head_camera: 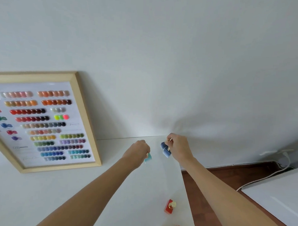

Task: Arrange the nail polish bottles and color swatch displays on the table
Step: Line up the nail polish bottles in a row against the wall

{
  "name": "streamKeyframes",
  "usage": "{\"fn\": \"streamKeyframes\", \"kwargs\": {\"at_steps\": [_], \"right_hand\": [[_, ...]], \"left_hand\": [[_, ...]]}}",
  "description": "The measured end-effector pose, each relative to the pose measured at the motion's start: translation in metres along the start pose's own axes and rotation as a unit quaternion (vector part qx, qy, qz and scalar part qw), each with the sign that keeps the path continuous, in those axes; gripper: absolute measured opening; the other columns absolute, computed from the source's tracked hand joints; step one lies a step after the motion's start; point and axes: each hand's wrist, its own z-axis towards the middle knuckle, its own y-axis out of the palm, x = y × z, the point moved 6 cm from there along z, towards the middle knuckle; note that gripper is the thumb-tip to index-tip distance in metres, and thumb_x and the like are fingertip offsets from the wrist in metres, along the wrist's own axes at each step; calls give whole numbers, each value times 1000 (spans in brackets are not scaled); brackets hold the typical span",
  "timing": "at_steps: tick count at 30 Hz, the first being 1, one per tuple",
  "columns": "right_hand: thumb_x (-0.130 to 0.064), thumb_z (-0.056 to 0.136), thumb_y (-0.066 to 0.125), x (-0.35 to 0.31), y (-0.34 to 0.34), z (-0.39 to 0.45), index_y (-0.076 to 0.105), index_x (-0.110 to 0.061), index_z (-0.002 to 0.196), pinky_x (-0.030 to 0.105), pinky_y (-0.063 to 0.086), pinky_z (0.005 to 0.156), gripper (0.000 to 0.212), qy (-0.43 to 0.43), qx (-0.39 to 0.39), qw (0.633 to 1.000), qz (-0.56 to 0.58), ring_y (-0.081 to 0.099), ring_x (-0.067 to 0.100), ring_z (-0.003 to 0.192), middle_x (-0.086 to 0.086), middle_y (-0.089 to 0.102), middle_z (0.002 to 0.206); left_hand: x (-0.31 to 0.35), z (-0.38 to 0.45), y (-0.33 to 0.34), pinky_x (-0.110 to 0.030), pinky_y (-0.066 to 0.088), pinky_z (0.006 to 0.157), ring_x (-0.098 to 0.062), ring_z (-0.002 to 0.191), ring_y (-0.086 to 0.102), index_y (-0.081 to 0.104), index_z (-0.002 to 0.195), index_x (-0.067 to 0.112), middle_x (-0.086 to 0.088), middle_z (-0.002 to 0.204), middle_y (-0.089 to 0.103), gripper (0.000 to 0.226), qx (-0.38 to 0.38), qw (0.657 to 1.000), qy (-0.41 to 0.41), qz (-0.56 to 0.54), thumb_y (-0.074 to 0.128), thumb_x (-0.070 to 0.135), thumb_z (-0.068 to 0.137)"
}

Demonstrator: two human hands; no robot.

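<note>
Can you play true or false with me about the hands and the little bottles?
1. The right hand holds blue bottles. True.
2. The left hand is empty. False: it holds a turquoise bottle.
3. The framed color chart leans against the wall. True.
4. Two green bottles stand near the table's edge. False: they are red bottles.
</note>
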Motion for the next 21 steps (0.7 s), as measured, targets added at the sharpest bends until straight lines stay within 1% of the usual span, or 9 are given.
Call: {"fn": "streamKeyframes", "kwargs": {"at_steps": [2, 4, 7, 9, 10, 13, 17, 19, 21], "right_hand": [[6, 81, 50, -1, 1, 11, 58, 3, 74, 18, 31, 43, 12, -4, 7, 1000, 5, 43, 12, 45, -11, 51, 50], [8, 79, 49, -1, 2, 21, 57, 4, 71, 19, 32, 43, 13, -7, 12, 1000, 8, 41, 8, 41, -15, 48, 48], [10, 77, 50, 0, 2, 33, 58, 5, 70, 26, 36, 46, 12, -3, 23, 1000, 18, 45, 8, 42, -4, 54, 50], [9, 79, 51, 1, 2, 40, 58, 6, 71, 21, 37, 45, 10, -2, 25, 999, 24, 47, 1, 44, 10, 60, 58], [8, 79, 51, 2, 2, 43, 58, 6, 71, 15, 35, 43, 11, -6, 25, 999, 21, 47, 1, 44, 13, 60, 60], [5, 80, 51, 2, 3, 49, 57, 0, 67, 12, 34, 40, 15, -23, 23, 999, 3, 48, 16, 49, 5, 55, 59], [2, 80, 54, 2, 6, 50, 60, -1, 72, 33, 46, 53, 11, -47, 20, 998, -34, 58, 27, 59, 4, 60, 65], [0, 82, 56, 3, 6, 48, 60, 0, 81, 40, 51, 59, 4, -56, 22, 997, -44, 61, 31, 65, 10, 65, 72], [-3, 84, 58, 3, 5, 44, 57, -2, 94, 43, 52, 62, 10, -63, 28, 997, -41, 60, 31, 69, 12, 66, 77]], "left_hand": [[-2, 15, 0, -40, 53, 89, -32, 99, 63, 68, 111, 6, -11, 116, 58, 25, -1, 1000, 4, -1, 56, 2, 89], [-3, 28, 0, -42, 53, 88, -33, 97, 63, 68, 109, 6, -11, 116, 58, 25, -2, 1000, 11, 3, 55, 0, 89], [-3, 46, 0, -44, 53, 86, -35, 94, 63, 68, 106, 3, -12, 114, 57, 22, 1, 1000, 23, 16, 54, 0, 90], [-1, 56, -1, -43, 52, 86, -34, 94, 63, 68, 106, 4, -12, 114, 57, 23, 3, 999, 31, 24, 53, -1, 89], [0, 61, -1, -42, 52, 86, -34, 93, 63, 68, 107, 5, -11, 114, 57, 24, 5, 999, 36, 28, 53, -2, 88], [3, 74, -2, -41, 53, 86, -32, 93, 63, 67, 109, 7, -10, 115, 57, 28, 11, 998, 49, 35, 55, -4, 87], [7, 85, -1, -41, 52, 83, -33, 91, 61, 67, 107, 6, -11, 112, 56, 27, 16, 997, 61, 48, 54, -5, 86], [9, 87, 1, -41, 52, 81, -33, 90, 61, 67, 106, 6, -11, 110, 56, 26, 13, 996, 64, 57, 53, -5, 86], [9, 89, 4, -41, 53, 81, -33, 89, 61, 67, 106, 6, -11, 110, 56, 27, 10, 996, 67, 61, 53, -5, 86]]}}
